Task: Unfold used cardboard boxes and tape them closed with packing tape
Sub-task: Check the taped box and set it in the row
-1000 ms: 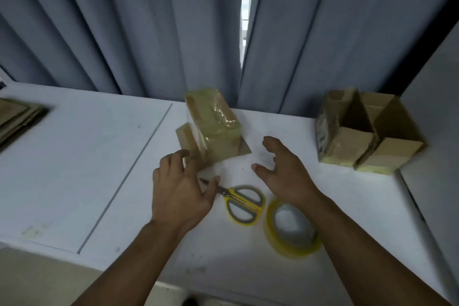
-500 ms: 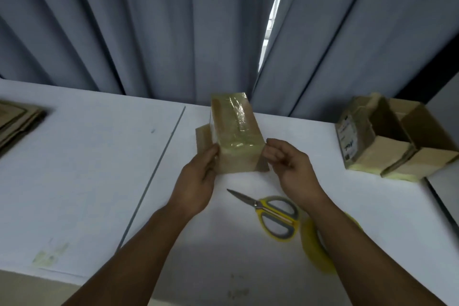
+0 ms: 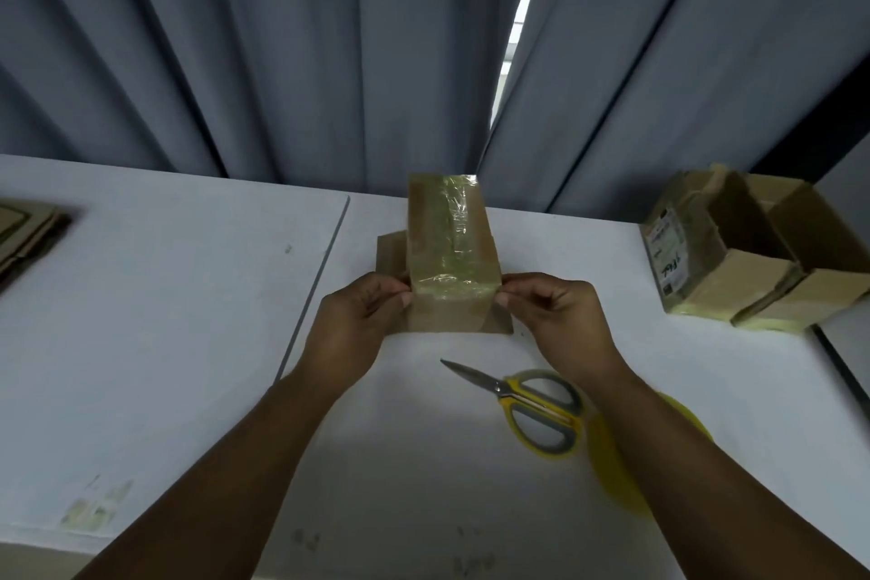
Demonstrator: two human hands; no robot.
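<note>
Right now the small box stands on the white worktop, right between the two hands. The left hand has its fingers curled and pinches the box's near left edge. The right hand does the same on the near right edge. Shiny tape covers the top of the box and folds a little way down the near side. I think the hands are pressing the tape ends flat. If they squeeze too hard, the thin box could bend in. If they pull, the tape could wrinkle or peel off. The scissors lie just below the right hand, with the tape roll half hidden under that arm. A quick move back could bump the sharp blades.
</note>
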